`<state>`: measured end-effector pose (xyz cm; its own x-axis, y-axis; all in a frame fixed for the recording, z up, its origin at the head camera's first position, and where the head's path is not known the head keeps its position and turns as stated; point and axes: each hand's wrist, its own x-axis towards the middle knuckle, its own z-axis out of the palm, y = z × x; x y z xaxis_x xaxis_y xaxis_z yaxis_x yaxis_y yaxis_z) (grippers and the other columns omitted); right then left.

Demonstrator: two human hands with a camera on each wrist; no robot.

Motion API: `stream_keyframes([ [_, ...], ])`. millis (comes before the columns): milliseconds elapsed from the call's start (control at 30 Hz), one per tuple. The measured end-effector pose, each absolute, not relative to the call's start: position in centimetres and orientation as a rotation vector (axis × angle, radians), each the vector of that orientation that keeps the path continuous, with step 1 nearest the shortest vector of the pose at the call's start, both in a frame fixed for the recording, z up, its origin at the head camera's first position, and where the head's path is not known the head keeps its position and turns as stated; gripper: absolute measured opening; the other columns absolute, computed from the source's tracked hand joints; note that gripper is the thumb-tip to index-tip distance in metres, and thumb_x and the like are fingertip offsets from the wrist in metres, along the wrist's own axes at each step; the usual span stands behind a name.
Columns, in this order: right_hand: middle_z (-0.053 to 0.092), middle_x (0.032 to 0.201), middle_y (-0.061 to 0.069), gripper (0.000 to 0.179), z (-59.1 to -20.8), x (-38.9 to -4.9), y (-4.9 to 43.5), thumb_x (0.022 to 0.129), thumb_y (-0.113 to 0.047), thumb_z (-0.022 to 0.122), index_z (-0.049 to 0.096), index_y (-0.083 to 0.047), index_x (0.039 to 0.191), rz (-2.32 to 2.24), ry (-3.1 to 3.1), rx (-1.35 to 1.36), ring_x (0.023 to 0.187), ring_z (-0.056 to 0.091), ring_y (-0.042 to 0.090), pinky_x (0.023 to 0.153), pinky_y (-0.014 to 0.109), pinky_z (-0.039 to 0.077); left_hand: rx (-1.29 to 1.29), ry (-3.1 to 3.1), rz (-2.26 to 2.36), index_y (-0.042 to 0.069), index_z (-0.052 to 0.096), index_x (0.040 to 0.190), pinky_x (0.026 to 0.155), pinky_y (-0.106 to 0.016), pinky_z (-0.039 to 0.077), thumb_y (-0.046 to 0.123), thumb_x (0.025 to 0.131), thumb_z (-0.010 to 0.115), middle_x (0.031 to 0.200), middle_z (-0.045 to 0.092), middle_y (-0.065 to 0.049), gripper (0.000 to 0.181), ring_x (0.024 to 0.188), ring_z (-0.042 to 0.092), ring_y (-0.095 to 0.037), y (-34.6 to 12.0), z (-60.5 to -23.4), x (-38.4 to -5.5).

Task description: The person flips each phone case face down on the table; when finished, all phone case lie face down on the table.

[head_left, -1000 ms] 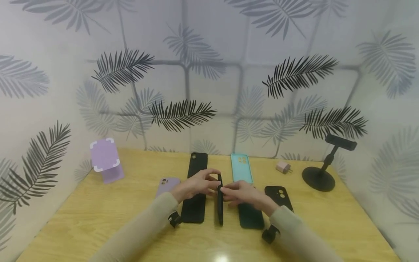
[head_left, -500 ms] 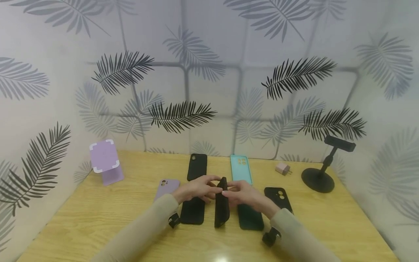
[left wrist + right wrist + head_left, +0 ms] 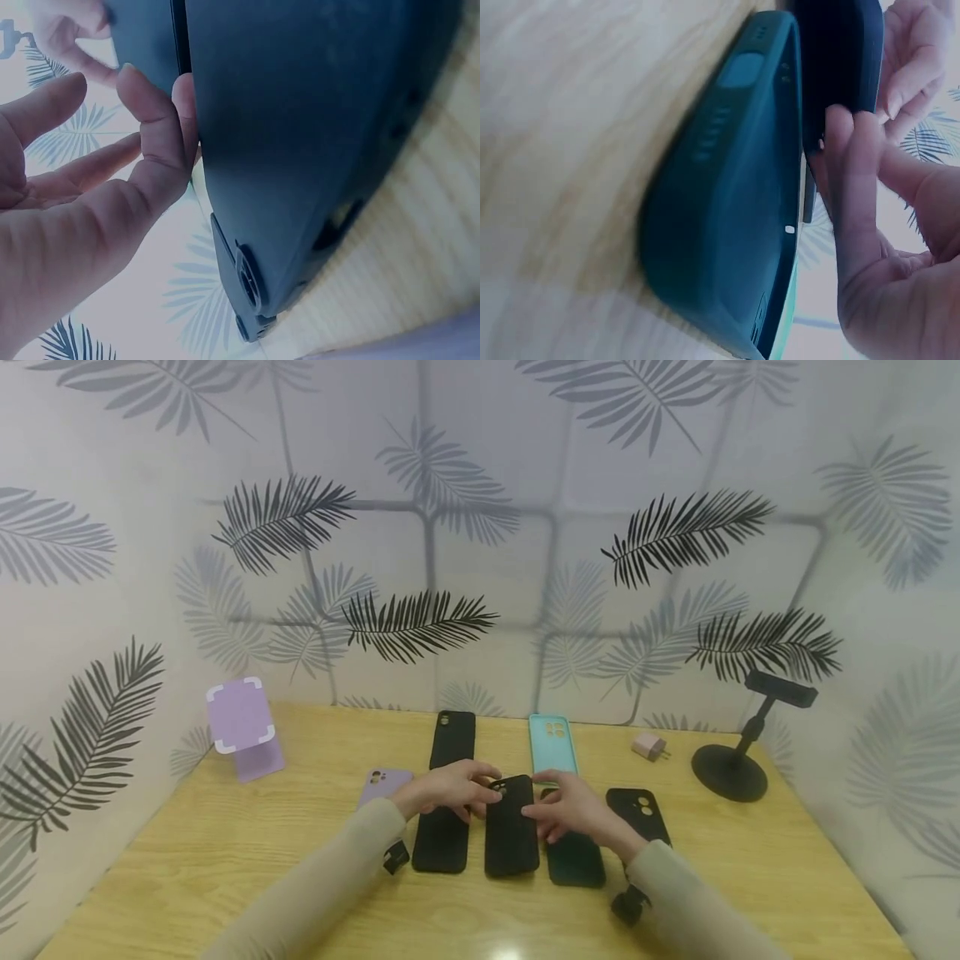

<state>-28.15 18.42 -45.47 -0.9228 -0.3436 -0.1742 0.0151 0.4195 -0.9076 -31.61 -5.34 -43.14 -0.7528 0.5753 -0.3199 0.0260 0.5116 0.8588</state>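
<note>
The grip is narrow: the left hand (image 3: 450, 787) and right hand (image 3: 573, 810) pinch the black case (image 3: 512, 839) between them, near its upper edges (whether its lower end touches the table (image 3: 465, 922), I cannot tell). Light, matched pressure should steady it, clear of the dark green case (image 3: 577, 864) below the right fingers.

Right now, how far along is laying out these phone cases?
Looks done: the teal case, dark green case and purple case lie on the table. In hand: the middle black case, between left hand and right hand. Remaining, probably: letting it go, since both hands are at its edges.
</note>
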Motion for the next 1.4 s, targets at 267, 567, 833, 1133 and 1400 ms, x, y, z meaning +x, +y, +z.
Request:
stream_keyframes([
  [267, 0.072, 0.075, 0.011, 0.065, -45.5, -27.8, 18.0, 0.088, -0.013, 0.074, 0.043, 0.006, 0.142, -1.350, 2.482, -0.288, 0.058, 0.069, 0.022, 0.047, 0.034, 0.057, 0.531, 2.206, 1.188, 0.005, 0.043, 0.146, 0.071, -0.036, 0.059, 0.026, 0.098, 0.061, 0.141, 0.051, -0.020, 0.056, 0.097, 0.065, -0.027, -5.2, -43.1, -31.7],
  [567, 0.073, 0.083, 0.014, 0.059, -45.0, -27.7, 17.7, 0.089, -0.009, 0.072, 0.047, 0.009, 0.139, -1.288, 2.496, -0.267, 0.062, 0.071, 0.023, 0.050, 0.035, 0.059, 0.526, 2.213, 1.198, 0.005, 0.043, 0.147, 0.076, -0.039, 0.060, 0.027, 0.098, 0.061, 0.141, 0.051, -0.021, 0.056, 0.108, 0.063, -0.031, -5.3, -43.1, -31.7],
  [833, 0.074, 0.093, 0.018, 0.045, -44.9, -28.0, 18.0, 0.092, -0.005, 0.067, 0.053, 0.012, 0.131, -1.302, 2.453, -0.301, 0.068, 0.072, 0.025, 0.053, 0.035, 0.060, 0.534, 2.208, 1.199, 0.003, 0.042, 0.147, 0.079, -0.040, 0.060, 0.026, 0.100, 0.059, 0.135, 0.057, -0.019, 0.055, 0.110, 0.062, -0.032, -5.6, -42.6, -31.7],
  [1133, 0.074, 0.094, 0.019, 0.043, -44.5, -28.6, 19.1, 0.094, -0.007, 0.063, 0.053, 0.012, 0.131, -1.353, 2.369, -0.357, 0.076, 0.073, 0.024, 0.060, 0.036, 0.061, 0.540, 2.230, 1.242, 0.003, 0.047, 0.142, 0.079, -0.040, 0.059, 0.023, 0.099, 0.059, 0.134, 0.057, -0.019, 0.049, 0.112, 0.061, -0.033, -5.8, -42.4, -31.6],
  [1400, 0.069, 0.111, 0.026, 0.038, -44.2, -30.2, 21.4, 0.096, -0.011, 0.063, 0.057, 0.008, 0.128, -1.497, 2.430, -0.387, 0.096, 0.070, 0.033, 0.074, 0.039, 0.061, 0.573, 2.255, 1.421, 0.005, 0.055, 0.134, 0.089, -0.051, 0.055, 0.017, 0.101, 0.055, 0.126, 0.061, -0.023, 0.035, 0.111, 0.063, -0.036, -4.2, -41.9, -32.4],
])
